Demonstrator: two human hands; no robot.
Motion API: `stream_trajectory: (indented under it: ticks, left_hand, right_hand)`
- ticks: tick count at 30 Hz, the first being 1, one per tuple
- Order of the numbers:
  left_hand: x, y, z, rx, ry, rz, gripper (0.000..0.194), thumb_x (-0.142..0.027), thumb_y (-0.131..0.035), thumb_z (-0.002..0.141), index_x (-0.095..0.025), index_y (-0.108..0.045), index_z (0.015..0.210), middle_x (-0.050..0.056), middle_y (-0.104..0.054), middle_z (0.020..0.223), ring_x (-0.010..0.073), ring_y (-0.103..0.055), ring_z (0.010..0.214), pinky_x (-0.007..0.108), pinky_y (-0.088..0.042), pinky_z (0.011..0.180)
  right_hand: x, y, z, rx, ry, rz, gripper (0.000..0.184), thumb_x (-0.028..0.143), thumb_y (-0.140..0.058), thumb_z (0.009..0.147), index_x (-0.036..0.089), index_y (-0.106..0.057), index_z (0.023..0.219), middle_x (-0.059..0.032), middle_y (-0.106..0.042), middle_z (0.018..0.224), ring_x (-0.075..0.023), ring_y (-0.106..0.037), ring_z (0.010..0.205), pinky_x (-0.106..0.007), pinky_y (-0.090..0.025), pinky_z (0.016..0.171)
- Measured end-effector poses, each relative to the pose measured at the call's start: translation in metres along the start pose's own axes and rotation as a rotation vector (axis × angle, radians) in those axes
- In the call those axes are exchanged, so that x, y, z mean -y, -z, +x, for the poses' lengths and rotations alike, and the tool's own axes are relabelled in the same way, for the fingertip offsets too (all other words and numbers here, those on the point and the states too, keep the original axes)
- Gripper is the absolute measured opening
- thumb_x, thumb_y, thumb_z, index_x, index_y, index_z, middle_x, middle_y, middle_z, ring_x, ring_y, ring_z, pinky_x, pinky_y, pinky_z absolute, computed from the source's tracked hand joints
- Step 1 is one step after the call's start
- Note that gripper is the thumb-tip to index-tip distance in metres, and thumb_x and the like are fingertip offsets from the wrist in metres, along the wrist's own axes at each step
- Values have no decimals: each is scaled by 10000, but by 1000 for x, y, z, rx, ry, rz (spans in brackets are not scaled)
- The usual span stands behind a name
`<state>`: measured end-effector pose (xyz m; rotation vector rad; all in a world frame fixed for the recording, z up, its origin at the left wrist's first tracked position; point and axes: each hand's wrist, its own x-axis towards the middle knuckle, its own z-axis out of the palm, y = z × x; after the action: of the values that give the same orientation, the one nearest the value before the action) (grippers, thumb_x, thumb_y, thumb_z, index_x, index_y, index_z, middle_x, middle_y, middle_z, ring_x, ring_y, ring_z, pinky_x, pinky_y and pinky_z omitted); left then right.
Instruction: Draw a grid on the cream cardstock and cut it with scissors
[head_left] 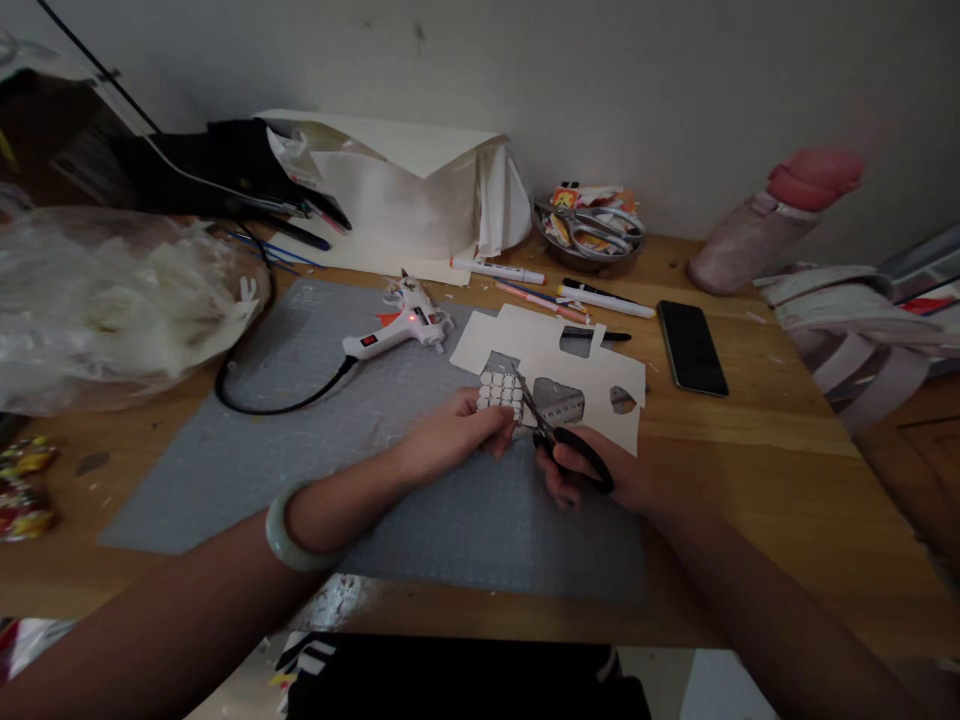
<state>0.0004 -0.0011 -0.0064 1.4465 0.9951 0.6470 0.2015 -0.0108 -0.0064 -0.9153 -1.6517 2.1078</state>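
Note:
My left hand [469, 425], below a pale bangle [289, 528] on the wrist, pinches a small white piece of paper [495, 393] marked with a dark grid of rounded shapes. Black-handled scissors [589, 458] are in my right hand [574, 470], with fingers in the loops. The blades point up and left and lie along the right edge of the paper piece; whether they touch it I cannot tell. Just beyond both hands, white paper sheets [517, 330] with cut-out holes rest on the grey cutting mat [315, 330].
A white glue gun [397, 328] with a lit red light lies on the mat, its black cord looping left. Markers [607, 301], a phone [691, 348], a bowl [589, 262] holding scraps and metal scissors, a pink-capped bottle [772, 220] and a plastic bag [112, 310] surround the mat.

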Motion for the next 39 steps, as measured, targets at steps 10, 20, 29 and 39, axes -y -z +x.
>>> stream_trajectory:
  ticks: [10, 20, 29, 39]
  left_hand:
    - [1, 1, -1, 30, -32, -13, 377, -384, -389, 811, -200, -459, 490, 0, -464, 521, 143, -438, 579, 278, -357, 628]
    - [1, 0, 0, 23, -20, -79, 332, -347, -405, 797, -196, -459, 506, -6, -470, 502, 138, -448, 568, 271, -363, 622]
    - [3, -1, 0, -7, -6, -142, 314, -366, -411, 784, -194, -455, 525, -16, -470, 492, 126, -422, 538, 266, -333, 573]
    - [14, -1, 4, -122, 38, -267, 420, -480, -381, 837, -181, -497, 567, -12, -491, 487, 135, -477, 537, 268, -369, 570]
  right_hand:
    - [0, 0, 1, 9, -1, 41, 552, 720, -538, 754, 209, -383, 616, 79, -389, 472, -78, -391, 430, -227, -357, 437]
    - [1, 0, 1, -2, -11, 1, 546, 715, -532, 757, 200, -412, 618, 77, -405, 469, -71, -393, 422, -231, -383, 447]
    - [0, 0, 1, -23, -44, 20, 556, 725, -554, 731, 197, -420, 623, 78, -415, 456, -69, -397, 412, -226, -374, 435]
    - [-2, -1, 2, -36, -74, 25, 544, 720, -548, 739, 199, -430, 638, 88, -402, 440, -70, -386, 402, -224, -379, 424]
